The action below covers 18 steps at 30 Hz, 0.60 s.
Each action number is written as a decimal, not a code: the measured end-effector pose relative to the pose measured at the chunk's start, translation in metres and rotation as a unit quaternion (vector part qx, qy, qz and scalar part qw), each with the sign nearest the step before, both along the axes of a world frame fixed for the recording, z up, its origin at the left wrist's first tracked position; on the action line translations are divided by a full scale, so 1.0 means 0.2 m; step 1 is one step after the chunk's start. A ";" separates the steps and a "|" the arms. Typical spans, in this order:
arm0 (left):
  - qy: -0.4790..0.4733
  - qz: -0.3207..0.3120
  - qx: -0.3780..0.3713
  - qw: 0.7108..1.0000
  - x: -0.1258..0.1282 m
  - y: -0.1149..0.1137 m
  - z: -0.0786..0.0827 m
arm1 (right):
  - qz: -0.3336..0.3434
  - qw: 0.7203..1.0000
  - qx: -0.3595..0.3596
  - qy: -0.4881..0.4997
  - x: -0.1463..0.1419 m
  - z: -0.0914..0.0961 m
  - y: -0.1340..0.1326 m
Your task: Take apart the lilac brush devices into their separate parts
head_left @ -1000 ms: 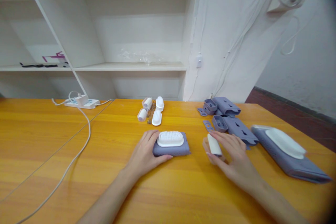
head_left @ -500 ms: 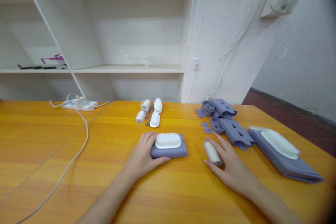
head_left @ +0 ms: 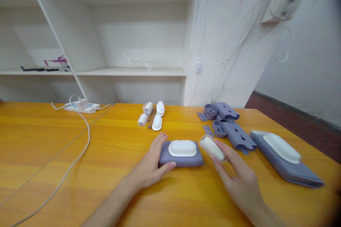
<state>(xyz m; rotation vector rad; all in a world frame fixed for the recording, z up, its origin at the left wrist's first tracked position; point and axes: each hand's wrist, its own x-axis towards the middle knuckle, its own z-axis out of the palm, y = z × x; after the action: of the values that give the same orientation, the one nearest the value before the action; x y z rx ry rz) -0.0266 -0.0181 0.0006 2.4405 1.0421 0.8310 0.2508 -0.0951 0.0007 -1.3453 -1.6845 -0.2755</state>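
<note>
A purple holder (head_left: 183,160) with a white brush (head_left: 182,148) set in its top lies on the orange table (head_left: 53,149), in the middle. My left hand (head_left: 151,165) grips the holder's left end, thumb along its near side and fingers behind it. My right hand (head_left: 234,172) holds a white roller (head_left: 212,148) in its fingers, just right of the holder and close to its right end.
Further back lie white rollers and brushes (head_left: 153,115). Several purple plastic parts (head_left: 226,120) sit at the right, with a larger purple case with a white pad (head_left: 285,154) beyond them. A power strip (head_left: 81,106) and its cable (head_left: 80,145) lie at the left. Shelves stand behind.
My right hand has lifted the white roller off the table and brought it left, up to the holder's right end. My left hand and the holder have slid a little to the right.
</note>
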 end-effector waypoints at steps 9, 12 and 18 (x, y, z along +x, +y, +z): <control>0.099 0.310 0.086 0.942 -0.20 0.46 -0.03 | 0.037 0.998 0.031 -0.036 -0.02 0.02 -0.02; 0.162 0.314 0.055 0.934 -0.26 0.53 -0.04 | 0.038 0.998 0.038 -0.038 -0.02 0.02 -0.02; 0.149 0.279 0.064 0.946 -0.26 0.50 -0.05 | 0.020 0.998 0.054 -0.017 -0.07 0.06 -0.04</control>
<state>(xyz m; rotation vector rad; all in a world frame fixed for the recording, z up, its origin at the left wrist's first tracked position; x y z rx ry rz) -0.0796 0.0813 -0.0097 2.4533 1.9054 0.7107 0.2375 -0.1025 0.0137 -1.2325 -1.6978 -0.3633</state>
